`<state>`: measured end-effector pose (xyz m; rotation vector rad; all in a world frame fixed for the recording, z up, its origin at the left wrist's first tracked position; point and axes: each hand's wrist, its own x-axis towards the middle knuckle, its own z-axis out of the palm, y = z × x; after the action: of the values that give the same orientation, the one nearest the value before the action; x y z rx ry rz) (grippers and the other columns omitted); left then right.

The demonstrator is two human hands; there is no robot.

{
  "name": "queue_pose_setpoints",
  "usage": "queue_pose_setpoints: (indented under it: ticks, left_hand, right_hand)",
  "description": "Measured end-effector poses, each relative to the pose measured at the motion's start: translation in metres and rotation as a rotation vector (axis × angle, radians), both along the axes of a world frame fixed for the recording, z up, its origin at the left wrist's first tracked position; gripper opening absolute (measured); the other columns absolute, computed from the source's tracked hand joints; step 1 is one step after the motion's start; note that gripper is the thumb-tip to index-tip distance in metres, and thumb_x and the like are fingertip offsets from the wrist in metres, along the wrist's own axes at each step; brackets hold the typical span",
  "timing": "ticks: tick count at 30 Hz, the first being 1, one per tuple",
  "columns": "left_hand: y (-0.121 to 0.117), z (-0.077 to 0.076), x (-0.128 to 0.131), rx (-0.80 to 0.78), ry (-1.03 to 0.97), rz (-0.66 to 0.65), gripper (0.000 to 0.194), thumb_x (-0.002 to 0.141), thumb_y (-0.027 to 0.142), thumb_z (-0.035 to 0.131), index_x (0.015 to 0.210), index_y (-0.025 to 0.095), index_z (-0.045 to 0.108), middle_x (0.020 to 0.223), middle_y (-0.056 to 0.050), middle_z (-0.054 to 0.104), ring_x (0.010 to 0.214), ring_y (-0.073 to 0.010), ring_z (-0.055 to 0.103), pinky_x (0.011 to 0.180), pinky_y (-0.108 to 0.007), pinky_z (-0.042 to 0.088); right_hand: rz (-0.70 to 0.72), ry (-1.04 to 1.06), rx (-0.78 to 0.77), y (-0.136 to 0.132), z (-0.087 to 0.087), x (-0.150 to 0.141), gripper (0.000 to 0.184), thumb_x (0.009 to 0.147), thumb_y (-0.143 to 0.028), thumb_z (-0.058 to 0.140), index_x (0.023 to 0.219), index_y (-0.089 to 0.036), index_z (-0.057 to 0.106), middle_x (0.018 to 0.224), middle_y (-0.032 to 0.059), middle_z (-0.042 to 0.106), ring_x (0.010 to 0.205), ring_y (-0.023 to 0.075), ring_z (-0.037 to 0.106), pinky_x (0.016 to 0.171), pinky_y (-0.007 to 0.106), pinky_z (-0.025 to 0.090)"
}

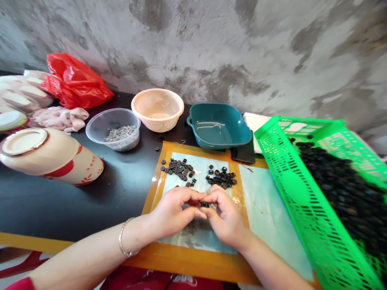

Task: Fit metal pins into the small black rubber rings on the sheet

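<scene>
Both hands meet over the pale blue work sheet, pinching one small round black part between their fingertips. My left hand grips it from the left, thumb below and fingers above. From the other side, my right hand closes on the same part. Just beyond the fingers lie two groups of small parts: a pile of black rings with center holes at left and a pile of black cap-like pieces at right. Exactly how the held part is built is too small to make out.
A green crate full of black parts stands at right. Behind the sheet are a teal basin, a pink bowl and a clear bowl of small metal pieces. A thermos and red bag are at left.
</scene>
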<state>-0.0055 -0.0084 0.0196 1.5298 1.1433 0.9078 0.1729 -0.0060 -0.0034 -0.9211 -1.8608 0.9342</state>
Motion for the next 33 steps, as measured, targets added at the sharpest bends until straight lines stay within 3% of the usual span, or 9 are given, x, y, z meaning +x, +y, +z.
queue_pose_setpoints:
  ticks: [8, 11, 13, 15, 18, 20, 22, 26, 33]
  left_hand:
    - [0.009, 0.004, -0.006, -0.059, -0.15, -0.005, 0.047, 0.067, 0.024, 0.08, 0.111, 0.016, 0.066, 0.097, -0.008, 0.072, 0.084, -0.0203, 0.068, 0.081, -0.032, 0.055]
    - [0.024, 0.003, -0.017, -0.011, 0.024, 0.062, 0.033, 0.075, 0.027, 0.072, 0.105, 0.015, 0.066, 0.093, -0.008, 0.07, 0.082, -0.0197, 0.066, 0.078, -0.032, 0.054]
    - [0.033, 0.002, -0.026, 0.042, 0.215, 0.123, 0.022, 0.082, 0.029, 0.064, 0.098, 0.015, 0.068, 0.09, -0.008, 0.069, 0.081, -0.0194, 0.064, 0.075, -0.031, 0.051]
    - [0.039, 0.001, -0.033, 0.071, 0.368, 0.134, 0.021, 0.085, 0.031, 0.059, 0.097, 0.016, 0.068, 0.088, -0.007, 0.068, 0.078, -0.0194, 0.062, 0.072, -0.031, 0.049]
    - [0.041, 0.0, -0.04, 0.073, 0.51, 0.042, 0.02, 0.085, 0.033, 0.058, 0.095, 0.018, 0.067, 0.087, -0.005, 0.067, 0.077, -0.0198, 0.061, 0.07, -0.031, 0.047]
    - [0.04, -0.001, -0.041, 0.089, 0.579, -0.042, 0.019, 0.084, 0.033, 0.06, 0.095, 0.019, 0.067, 0.091, -0.005, 0.067, 0.082, -0.021, 0.061, 0.072, -0.032, 0.047]
    - [0.039, 0.0, -0.04, 0.121, 0.636, -0.113, 0.018, 0.082, 0.031, 0.063, 0.095, 0.019, 0.067, 0.095, -0.006, 0.067, 0.087, -0.0224, 0.061, 0.075, -0.033, 0.047]
    - [0.038, -0.001, -0.037, 0.188, 0.679, -0.226, 0.02, 0.077, 0.026, 0.069, 0.095, 0.02, 0.067, 0.096, -0.006, 0.066, 0.093, -0.0234, 0.06, 0.081, -0.033, 0.047]
    - [0.034, -0.009, -0.029, 0.288, 0.765, -0.279, 0.009, 0.083, 0.019, 0.062, 0.09, 0.02, 0.068, 0.089, -0.005, 0.065, 0.089, -0.0225, 0.06, 0.081, -0.034, 0.047]
  right_hand:
    - [0.015, 0.104, -0.056, 0.006, 0.006, 0.001, 0.017, 0.089, -0.023, 0.06, 0.105, -0.025, 0.063, 0.094, 0.0051, 0.057, 0.09, 0.0208, 0.057, 0.078, 0.036, 0.048]
    - [-0.115, 0.298, -0.083, 0.02, 0.02, 0.024, 0.018, 0.09, -0.028, 0.059, 0.107, -0.028, 0.066, 0.094, 0.0055, 0.059, 0.087, 0.0211, 0.058, 0.079, 0.038, 0.049]
    - [-0.318, 0.545, -0.067, 0.033, 0.034, 0.051, 0.023, 0.091, -0.036, 0.054, 0.109, -0.029, 0.066, 0.091, 0.005, 0.06, 0.08, 0.0202, 0.058, 0.073, 0.038, 0.05]
    - [-0.467, 0.747, -0.062, 0.046, 0.047, 0.078, 0.041, 0.095, -0.05, 0.038, 0.107, -0.025, 0.068, 0.103, 0.0092, 0.061, 0.081, 0.0211, 0.059, 0.066, 0.038, 0.05]
    - [-0.487, 0.758, -0.172, 0.055, 0.05, 0.09, 0.048, 0.094, -0.054, 0.038, 0.097, -0.02, 0.072, 0.098, 0.0125, 0.065, 0.068, 0.0183, 0.058, 0.05, 0.034, 0.043]
    - [-0.416, 0.56, -0.264, 0.051, 0.039, 0.075, 0.027, 0.087, -0.044, 0.059, 0.097, -0.022, 0.07, 0.085, 0.0069, 0.066, 0.059, 0.015, 0.055, 0.044, 0.028, 0.039]
    - [-0.298, 0.196, -0.301, 0.042, 0.025, 0.051, 0.012, 0.084, -0.031, 0.066, 0.092, -0.023, 0.07, 0.08, 0.0042, 0.068, 0.061, 0.0155, 0.058, 0.051, 0.029, 0.045]
    - [-0.14, -0.344, -0.051, 0.029, 0.004, 0.018, 0.007, 0.085, -0.019, 0.064, 0.088, -0.022, 0.07, 0.083, 0.0041, 0.068, 0.08, 0.0212, 0.062, 0.073, 0.037, 0.05]
    - [-0.001, -0.612, 0.142, 0.028, -0.001, 0.013, 0.021, 0.089, -0.02, 0.062, 0.109, -0.019, 0.068, 0.088, 0.0077, 0.065, 0.087, 0.0247, 0.056, 0.076, 0.04, 0.049]
